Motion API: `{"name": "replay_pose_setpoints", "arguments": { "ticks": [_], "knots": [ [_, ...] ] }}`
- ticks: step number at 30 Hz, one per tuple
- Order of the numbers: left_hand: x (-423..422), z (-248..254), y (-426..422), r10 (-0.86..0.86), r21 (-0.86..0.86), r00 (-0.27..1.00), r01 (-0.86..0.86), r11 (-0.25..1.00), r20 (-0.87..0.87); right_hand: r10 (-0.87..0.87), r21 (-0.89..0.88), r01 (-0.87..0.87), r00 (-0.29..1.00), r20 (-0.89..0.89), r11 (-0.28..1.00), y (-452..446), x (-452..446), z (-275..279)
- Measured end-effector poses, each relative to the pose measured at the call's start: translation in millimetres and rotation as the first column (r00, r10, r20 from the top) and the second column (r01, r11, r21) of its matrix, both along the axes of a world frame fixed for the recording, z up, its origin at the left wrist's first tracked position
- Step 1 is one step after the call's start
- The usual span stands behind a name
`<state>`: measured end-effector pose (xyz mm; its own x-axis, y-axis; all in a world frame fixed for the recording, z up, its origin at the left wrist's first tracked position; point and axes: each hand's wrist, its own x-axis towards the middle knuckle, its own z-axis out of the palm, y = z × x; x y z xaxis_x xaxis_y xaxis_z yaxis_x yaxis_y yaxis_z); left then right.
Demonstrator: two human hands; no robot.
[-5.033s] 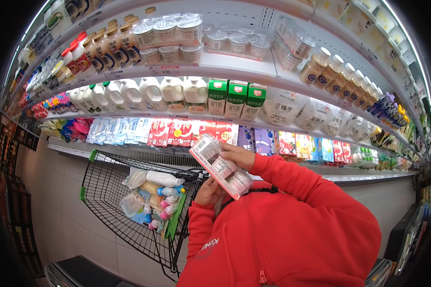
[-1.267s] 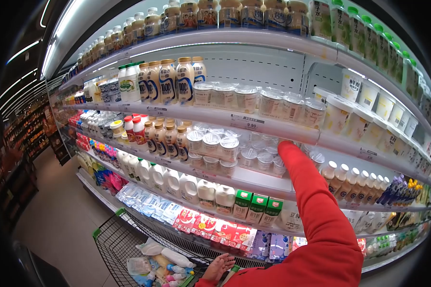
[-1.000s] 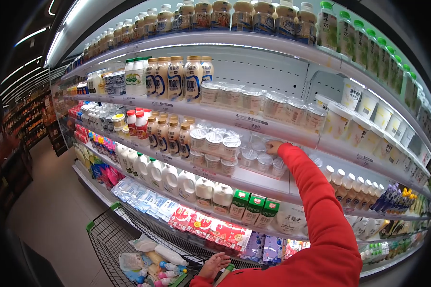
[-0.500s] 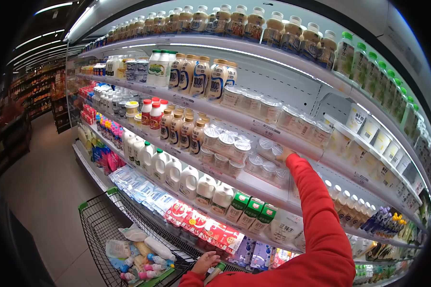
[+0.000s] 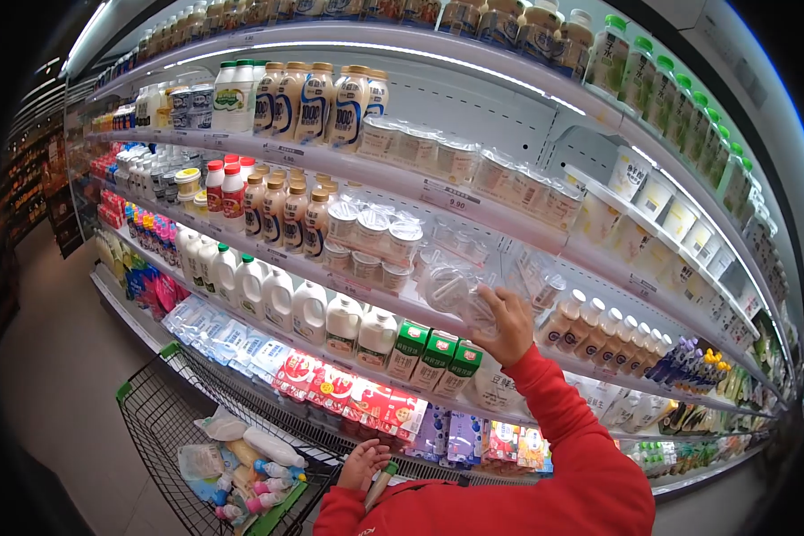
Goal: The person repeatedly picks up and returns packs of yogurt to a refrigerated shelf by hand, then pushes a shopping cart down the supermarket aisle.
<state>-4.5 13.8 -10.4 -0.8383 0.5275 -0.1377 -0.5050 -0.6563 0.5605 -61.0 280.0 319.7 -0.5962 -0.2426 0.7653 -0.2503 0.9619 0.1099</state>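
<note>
My right hand [image 5: 506,323] is closed on the edge of a clear plastic pack of yogurt cups [image 5: 447,288], held in front of a middle shelf with its pale round lids facing me. Behind it, more packs of cups [image 5: 460,239] sit on that shelf. To their left stand stacked yogurt cups [image 5: 386,234] and brown-capped bottles [image 5: 283,214]. Low down, my left hand [image 5: 363,464] is beside the shopping cart's handle [image 5: 381,487], its fingers loosely bent and apart, with nothing seen in them.
A wire shopping cart [image 5: 143,424] at lower left holds bagged goods and small colourful bottles [image 5: 272,487]. The refrigerated shelves [image 5: 491,219] curve across the view, with milk jugs [image 5: 307,308] and green cartons [image 5: 437,357] below. A tiled aisle floor [image 5: 49,384] runs along the left.
My right hand has drawn a pack of yogurt cups off the shelf, toward me and down. My left hand has shifted slightly up and left in view. The view has turned rightward.
</note>
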Motion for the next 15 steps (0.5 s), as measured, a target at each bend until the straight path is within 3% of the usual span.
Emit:
{"name": "replay_pose_setpoints", "arguments": {
  "ticks": [2,3,4,5,6,8,11,12,14,15],
  "knots": [
    [1.2,8.4,0.2,-0.001,0.142,1.0,0.001,0.99,-0.001,0.281,-0.384,-0.179,0.933,0.227,0.906,-13.5,30.0,-20.9],
    [1.2,13.6,1.2,-0.007,0.21,1.0,0.002,0.978,0.02,0.529,-0.717,-0.174,0.791,0.306,0.675,-15.4,36.5,-47.2],
    [0.0,16.2,3.4,-0.02,0.286,0.999,0.007,0.958,0.044,0.752,-0.938,-0.048,0.612,0.244,0.344,-22.4,41.0,-70.0],
    [-1.3,18.7,5.0,-0.04,0.373,0.998,0.016,0.928,0.057,0.893,-0.985,0.072,0.416,0.172,0.156,-32.7,48.6,-85.4],
    [-2.5,20.1,6.9,-0.035,0.419,0.998,0.009,0.908,0.054,0.898,-0.956,0.273,0.383,0.215,0.112,-38.9,57.1,-113.0],
    [-3.3,19.0,5.8,-0.052,0.512,0.998,0.023,0.858,0.041,0.973,-0.88,0.468,0.228,0.034,-0.079,-59.4,68.5,-151.6],
    [5.8,4.6,2.4,-0.024,0.603,0.991,-0.059,0.796,0.129,0.978,-0.671,0.724,0.21,-0.009,-0.162,-86.6,79.8,-190.5],
    [7.3,4.4,0.1,-0.02,0.603,0.994,-0.052,0.796,0.112,0.983,-0.529,0.828,0.148,-0.109,-0.183,-80.4,79.4,-215.4],
    [6.3,6.9,-0.4,-0.017,0.61,0.997,-0.03,0.792,0.071,0.968,-0.413,0.876,0.214,-0.134,-0.251,-81.3,83.3,-243.7],
    [7.1,7.2,-0.5,-0.009,0.53,0.996,-0.042,0.847,0.092,0.961,-0.421,0.863,0.246,-0.13,-0.278,-83.8,85.9,-236.6]
  ]
}}
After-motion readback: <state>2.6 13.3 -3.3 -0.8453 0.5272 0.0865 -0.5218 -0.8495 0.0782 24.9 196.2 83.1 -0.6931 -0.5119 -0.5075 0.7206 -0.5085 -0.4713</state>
